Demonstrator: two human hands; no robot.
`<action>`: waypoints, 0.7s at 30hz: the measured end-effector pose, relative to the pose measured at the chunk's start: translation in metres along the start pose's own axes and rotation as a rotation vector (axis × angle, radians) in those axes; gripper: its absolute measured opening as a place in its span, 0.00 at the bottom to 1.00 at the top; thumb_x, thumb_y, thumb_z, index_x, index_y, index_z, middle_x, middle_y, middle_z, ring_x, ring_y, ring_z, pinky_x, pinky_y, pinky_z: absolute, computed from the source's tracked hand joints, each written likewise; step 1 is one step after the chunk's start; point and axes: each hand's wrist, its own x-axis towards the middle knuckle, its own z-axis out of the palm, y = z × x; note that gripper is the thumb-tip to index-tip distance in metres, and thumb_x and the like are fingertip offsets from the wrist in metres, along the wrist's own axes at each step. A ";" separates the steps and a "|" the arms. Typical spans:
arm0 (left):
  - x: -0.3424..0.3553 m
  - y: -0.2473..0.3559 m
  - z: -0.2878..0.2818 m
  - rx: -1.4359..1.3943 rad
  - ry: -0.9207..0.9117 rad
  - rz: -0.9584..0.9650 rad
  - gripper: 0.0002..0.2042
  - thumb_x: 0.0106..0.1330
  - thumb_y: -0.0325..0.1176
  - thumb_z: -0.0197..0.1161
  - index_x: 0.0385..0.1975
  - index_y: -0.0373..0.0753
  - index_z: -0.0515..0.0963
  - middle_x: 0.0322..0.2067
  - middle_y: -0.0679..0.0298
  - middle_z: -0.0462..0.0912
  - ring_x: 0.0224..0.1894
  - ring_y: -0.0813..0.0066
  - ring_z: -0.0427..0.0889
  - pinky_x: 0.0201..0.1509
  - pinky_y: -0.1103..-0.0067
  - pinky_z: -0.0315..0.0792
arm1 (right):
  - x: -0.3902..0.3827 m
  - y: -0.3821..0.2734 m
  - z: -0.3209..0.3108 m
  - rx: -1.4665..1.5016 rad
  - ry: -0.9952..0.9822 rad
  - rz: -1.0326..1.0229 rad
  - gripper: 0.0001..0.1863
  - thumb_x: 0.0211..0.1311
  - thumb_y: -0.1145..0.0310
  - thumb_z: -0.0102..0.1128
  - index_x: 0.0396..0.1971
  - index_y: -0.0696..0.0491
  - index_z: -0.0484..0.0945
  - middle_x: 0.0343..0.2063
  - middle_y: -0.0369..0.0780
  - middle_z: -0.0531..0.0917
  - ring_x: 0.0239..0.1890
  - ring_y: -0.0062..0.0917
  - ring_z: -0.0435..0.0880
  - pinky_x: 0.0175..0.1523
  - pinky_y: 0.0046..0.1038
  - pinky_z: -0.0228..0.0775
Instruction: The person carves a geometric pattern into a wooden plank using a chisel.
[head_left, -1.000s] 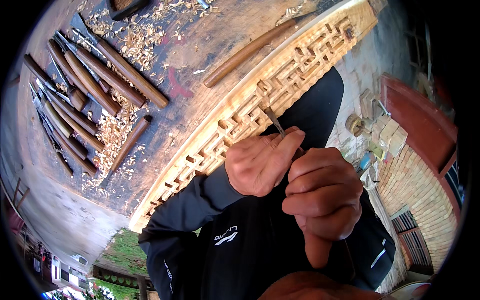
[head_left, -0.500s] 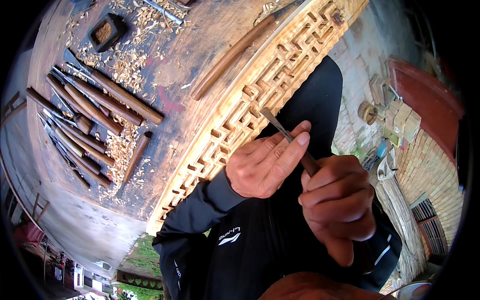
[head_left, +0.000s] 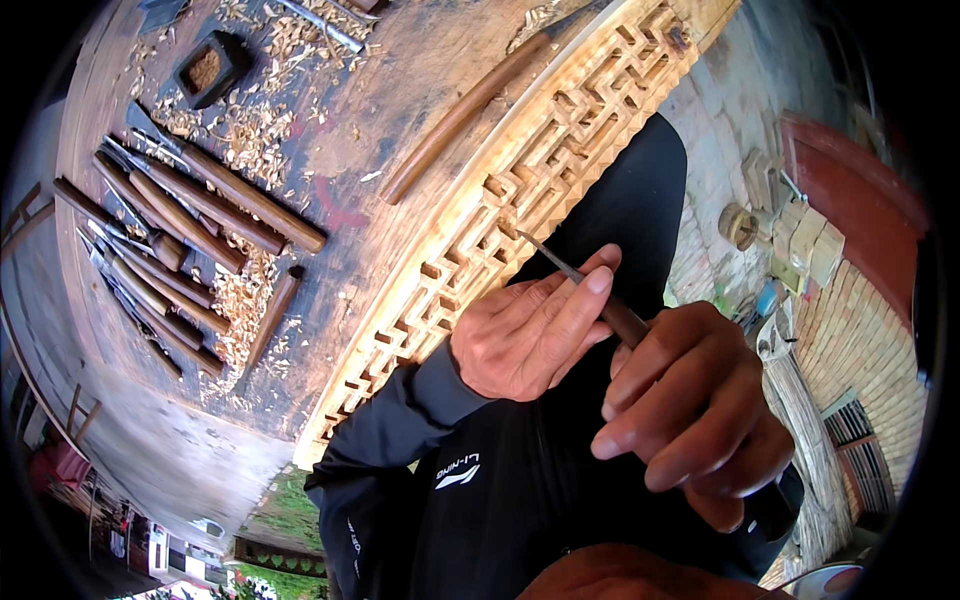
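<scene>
My right hand (head_left: 690,405) is wrapped around the dark wooden handle of a carving chisel (head_left: 575,273). Its thin metal blade points up-left, and the tip touches the inner edge of a pale wooden fretwork panel (head_left: 560,150). My left hand (head_left: 530,330) lies palm up under the blade, with the fingers resting along the shaft and steadying it. The panel lies on the edge of a worn wooden workbench (head_left: 330,330), and its geometric openwork pattern runs diagonally across the view.
A row of several wood-handled chisels (head_left: 170,250) lies on the bench at left among wood shavings (head_left: 240,140). One long chisel (head_left: 460,115) lies beside the panel. A small dark box (head_left: 210,65) sits at the top left. Brick paving and wood blocks (head_left: 800,240) lie at right.
Both hands have dropped lower and right in view, away from the panel's upper part. The chisel now points more steeply at the panel edge. My left fingers have stretched out along the blade.
</scene>
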 end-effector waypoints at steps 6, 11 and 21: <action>0.000 0.002 -0.001 0.039 0.085 -0.040 0.27 0.68 0.24 0.76 0.65 0.19 0.78 0.55 0.39 0.91 0.45 0.58 0.96 0.46 0.74 0.89 | 0.006 -0.003 -0.003 0.028 -0.056 0.134 0.24 0.92 0.45 0.38 0.40 0.48 0.72 0.33 0.36 0.86 0.27 0.21 0.89 0.28 0.22 0.78; -0.005 0.002 0.001 0.072 0.087 -0.041 0.29 0.70 0.25 0.75 0.68 0.19 0.75 0.56 0.39 0.90 0.46 0.56 0.96 0.45 0.72 0.89 | 0.002 0.000 -0.002 0.034 -0.057 0.097 0.30 0.91 0.41 0.38 0.38 0.52 0.75 0.31 0.39 0.86 0.24 0.23 0.86 0.25 0.24 0.77; -0.001 0.003 0.002 0.054 0.113 -0.079 0.29 0.66 0.24 0.77 0.66 0.19 0.78 0.56 0.41 0.91 0.44 0.59 0.96 0.41 0.74 0.88 | 0.001 0.009 0.003 0.072 0.050 0.109 0.37 0.89 0.37 0.41 0.33 0.57 0.79 0.25 0.41 0.84 0.19 0.25 0.80 0.21 0.26 0.71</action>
